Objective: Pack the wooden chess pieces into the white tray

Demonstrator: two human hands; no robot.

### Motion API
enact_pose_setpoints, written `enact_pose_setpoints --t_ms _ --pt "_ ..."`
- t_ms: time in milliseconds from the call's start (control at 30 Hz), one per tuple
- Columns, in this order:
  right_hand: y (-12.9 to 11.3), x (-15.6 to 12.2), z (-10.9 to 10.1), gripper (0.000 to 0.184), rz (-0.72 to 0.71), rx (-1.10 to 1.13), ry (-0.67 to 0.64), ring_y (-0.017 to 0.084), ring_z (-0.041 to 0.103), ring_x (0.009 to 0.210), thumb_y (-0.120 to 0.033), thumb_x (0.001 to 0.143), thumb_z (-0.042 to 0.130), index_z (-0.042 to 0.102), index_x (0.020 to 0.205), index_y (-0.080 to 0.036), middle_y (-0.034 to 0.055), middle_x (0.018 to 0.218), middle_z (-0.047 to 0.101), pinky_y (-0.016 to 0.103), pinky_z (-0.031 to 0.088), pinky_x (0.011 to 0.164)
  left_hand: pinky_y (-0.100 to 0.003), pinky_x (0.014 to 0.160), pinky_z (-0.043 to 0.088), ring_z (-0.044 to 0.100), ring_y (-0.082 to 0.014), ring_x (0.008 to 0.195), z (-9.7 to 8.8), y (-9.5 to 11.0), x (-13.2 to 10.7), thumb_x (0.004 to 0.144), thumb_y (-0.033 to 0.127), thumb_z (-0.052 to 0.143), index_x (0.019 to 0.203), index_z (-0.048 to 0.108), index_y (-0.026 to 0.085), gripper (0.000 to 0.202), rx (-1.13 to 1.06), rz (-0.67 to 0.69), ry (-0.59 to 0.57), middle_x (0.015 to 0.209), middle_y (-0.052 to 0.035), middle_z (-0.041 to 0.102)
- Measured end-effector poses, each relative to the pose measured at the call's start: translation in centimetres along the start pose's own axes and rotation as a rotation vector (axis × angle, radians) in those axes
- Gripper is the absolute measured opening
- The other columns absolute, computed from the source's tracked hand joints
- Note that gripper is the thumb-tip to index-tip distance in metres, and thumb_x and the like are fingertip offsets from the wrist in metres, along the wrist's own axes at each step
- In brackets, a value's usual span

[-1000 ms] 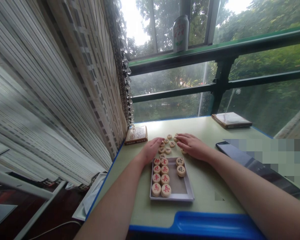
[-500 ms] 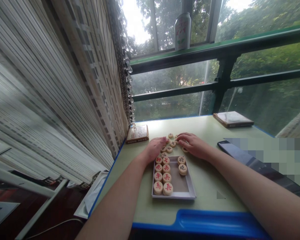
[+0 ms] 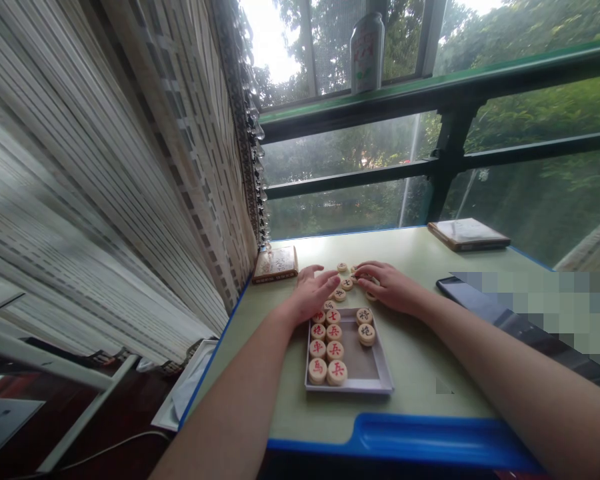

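A shallow grey tray [image 3: 375, 377] lies on the pale green table [image 3: 420, 360] and holds several round wooden chess pieces [image 3: 334, 350] with red or dark characters. Beyond its far edge, several loose pieces [image 3: 341, 291] lie on the table. My left hand [image 3: 314, 293] rests palm down over the left part of that loose pile, fingers spread. My right hand [image 3: 387, 287] lies flat on the pile's right side, fingers stretched toward the left hand. Neither hand visibly grips a piece.
A small patterned box [image 3: 276, 264] sits at the table's far left by the curtain [image 3: 145, 160]. A book [image 3: 467, 234] lies at the far right, a dark phone [image 3: 520, 330] nearer right. A can [image 3: 367, 52] stands on the window ledge. A blue rim [image 3: 405, 440] edges the table front.
Both hands have shifted slightly closer together over the loose pieces, and the left hand's fingers have spread. The view has tilted a little.
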State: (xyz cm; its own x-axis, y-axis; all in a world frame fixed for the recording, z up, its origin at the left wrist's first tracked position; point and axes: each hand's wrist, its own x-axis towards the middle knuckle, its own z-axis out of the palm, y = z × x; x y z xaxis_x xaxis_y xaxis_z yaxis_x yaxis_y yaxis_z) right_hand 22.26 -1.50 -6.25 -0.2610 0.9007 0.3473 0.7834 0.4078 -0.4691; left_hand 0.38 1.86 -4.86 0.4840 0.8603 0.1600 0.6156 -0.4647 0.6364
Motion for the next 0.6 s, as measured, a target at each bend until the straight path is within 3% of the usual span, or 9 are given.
enact_pose_setpoints --t_ms 133,400,600 --pt "-0.1 -0.07 -0.05 0.031 0.001 -0.01 0.0 0.022 0.052 0.107 -0.039 0.086 0.043 0.062 0.104 -0.022 0.0076 0.117 0.058 0.038 0.038 0.096 -0.043 0.11 0.012 0.021 -0.0269 0.135 -0.08 0.17 0.2 0.082 0.06 0.034 0.114 0.061 0.027 0.054 -0.036 0.029 -0.088 0.135 -0.0047 0.046" --pt "0.01 -0.03 -0.07 0.029 -0.009 -0.023 -0.012 0.023 0.052 0.108 -0.039 0.085 0.045 0.062 0.103 -0.023 0.0073 0.117 0.058 0.039 0.039 0.096 -0.036 0.104 0.029 0.048 -0.0248 0.114 -0.04 0.35 0.48 0.081 0.06 0.033 0.1 0.069 0.017 0.059 -0.127 0.052 -0.012 0.113 -0.0082 0.062" --pt "-0.13 -0.07 -0.1 0.031 0.005 -0.039 -0.023 0.023 0.051 0.109 -0.038 0.085 0.044 0.061 0.105 -0.022 0.0079 0.119 0.057 0.039 0.038 0.097 -0.036 0.1 0.034 0.052 -0.0237 0.103 -0.12 0.49 0.69 0.083 0.05 0.037 0.093 0.07 0.015 0.049 -0.108 0.018 0.032 0.105 -0.0099 0.062"
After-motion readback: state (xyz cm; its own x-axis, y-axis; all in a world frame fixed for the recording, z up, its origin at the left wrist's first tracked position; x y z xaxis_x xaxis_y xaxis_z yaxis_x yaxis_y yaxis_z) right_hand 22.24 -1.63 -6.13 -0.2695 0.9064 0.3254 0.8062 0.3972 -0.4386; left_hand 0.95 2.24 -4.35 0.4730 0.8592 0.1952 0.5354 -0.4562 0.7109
